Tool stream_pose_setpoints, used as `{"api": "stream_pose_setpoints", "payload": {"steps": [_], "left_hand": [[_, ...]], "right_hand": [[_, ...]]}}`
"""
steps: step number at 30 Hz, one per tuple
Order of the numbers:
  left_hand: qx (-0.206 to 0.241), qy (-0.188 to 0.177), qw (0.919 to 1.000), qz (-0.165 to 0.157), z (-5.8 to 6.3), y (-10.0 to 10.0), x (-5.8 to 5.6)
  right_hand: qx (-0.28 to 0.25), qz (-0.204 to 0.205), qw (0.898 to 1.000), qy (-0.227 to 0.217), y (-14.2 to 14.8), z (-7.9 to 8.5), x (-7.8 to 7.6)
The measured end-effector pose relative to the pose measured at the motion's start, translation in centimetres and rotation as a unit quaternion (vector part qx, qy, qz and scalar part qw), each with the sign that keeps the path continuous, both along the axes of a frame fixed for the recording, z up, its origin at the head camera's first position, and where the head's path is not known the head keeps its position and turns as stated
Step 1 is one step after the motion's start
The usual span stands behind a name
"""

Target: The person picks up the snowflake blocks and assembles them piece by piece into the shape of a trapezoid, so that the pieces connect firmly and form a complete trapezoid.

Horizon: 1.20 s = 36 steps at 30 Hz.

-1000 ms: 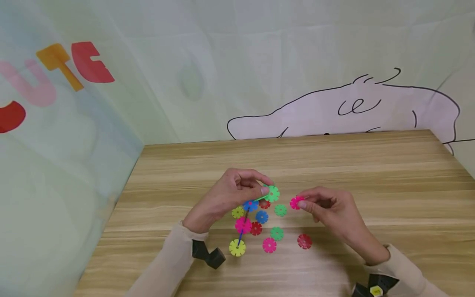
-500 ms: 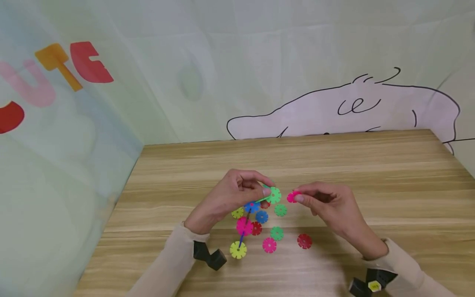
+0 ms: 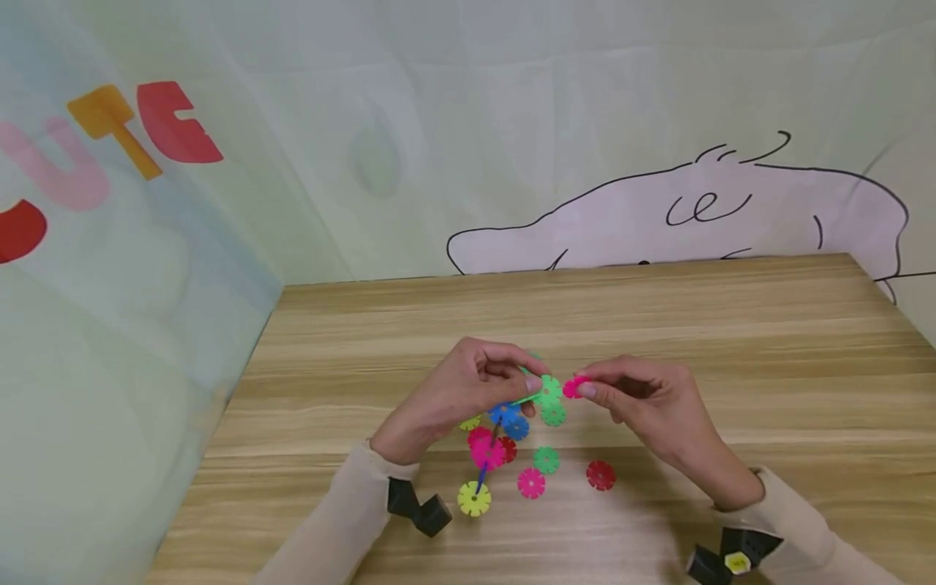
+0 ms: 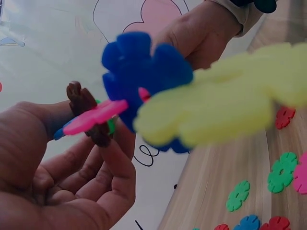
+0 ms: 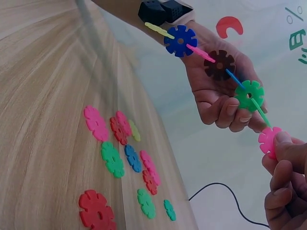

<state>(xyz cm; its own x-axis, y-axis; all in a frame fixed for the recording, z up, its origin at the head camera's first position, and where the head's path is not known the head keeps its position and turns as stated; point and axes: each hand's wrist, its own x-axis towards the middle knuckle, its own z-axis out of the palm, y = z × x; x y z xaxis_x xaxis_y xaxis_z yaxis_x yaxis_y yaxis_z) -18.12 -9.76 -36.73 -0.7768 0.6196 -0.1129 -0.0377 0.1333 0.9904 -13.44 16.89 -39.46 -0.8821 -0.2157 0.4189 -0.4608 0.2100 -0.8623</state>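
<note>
My left hand (image 3: 468, 390) pinches a chain of slotted snowflake discs near its far end. Down from it, the chain ends in a yellow disc (image 3: 474, 499). The right wrist view shows its dark blue disc (image 5: 180, 41), brown disc (image 5: 219, 65) and green disc (image 5: 249, 96) joined edge to edge. Between thumb and forefinger, my right hand (image 3: 654, 406) pinches a loose-looking pink disc (image 3: 574, 387). It meets the edge of the chain's last green disc (image 3: 547, 391); whether the slots are engaged I cannot tell. In the left wrist view the yellow disc (image 4: 220, 100) blurs close to the lens.
Loose discs lie on the wooden table (image 3: 329, 366) beneath the hands, among them a red disc (image 3: 600, 475), a pink disc (image 3: 531, 483) and a green disc (image 3: 546, 460). A printed cloth backdrop (image 3: 512, 122) stands behind the table.
The left hand and its chain have moved slightly right and toward the person. The right hand has shifted left and a little up, bringing its pink disc against the chain's green end.
</note>
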Motion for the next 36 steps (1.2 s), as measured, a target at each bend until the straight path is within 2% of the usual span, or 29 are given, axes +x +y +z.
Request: {"api": "stream_pose_setpoints", "payload": {"steps": [8, 21, 27, 33, 36], "left_hand": [[-0.005, -0.008, 0.9999, -0.006, 0.0, 0.3, 0.0], [-0.007, -0.015, 0.9998, -0.010, -0.2, 0.9, 0.2], [-0.007, -0.021, 0.9997, -0.009, -0.3, 1.4, 0.5], [-0.014, -0.021, 0.9997, -0.006, -0.1, 1.7, 0.8], [-0.015, -0.014, 0.9998, -0.006, 0.1, 1.8, 0.9]], "right_hand": [[0.003, 0.002, 1.000, 0.006, 0.0, 0.0, -0.1], [-0.008, 0.037, 0.999, 0.034, -0.2, -0.3, -0.4], [-0.005, 0.035, 0.998, 0.043, -0.1, -0.7, -0.5], [-0.026, 0.046, 0.996, 0.078, -0.4, -1.0, -0.3], [-0.020, 0.046, 0.995, 0.088, -0.6, -0.8, -0.2]]}}
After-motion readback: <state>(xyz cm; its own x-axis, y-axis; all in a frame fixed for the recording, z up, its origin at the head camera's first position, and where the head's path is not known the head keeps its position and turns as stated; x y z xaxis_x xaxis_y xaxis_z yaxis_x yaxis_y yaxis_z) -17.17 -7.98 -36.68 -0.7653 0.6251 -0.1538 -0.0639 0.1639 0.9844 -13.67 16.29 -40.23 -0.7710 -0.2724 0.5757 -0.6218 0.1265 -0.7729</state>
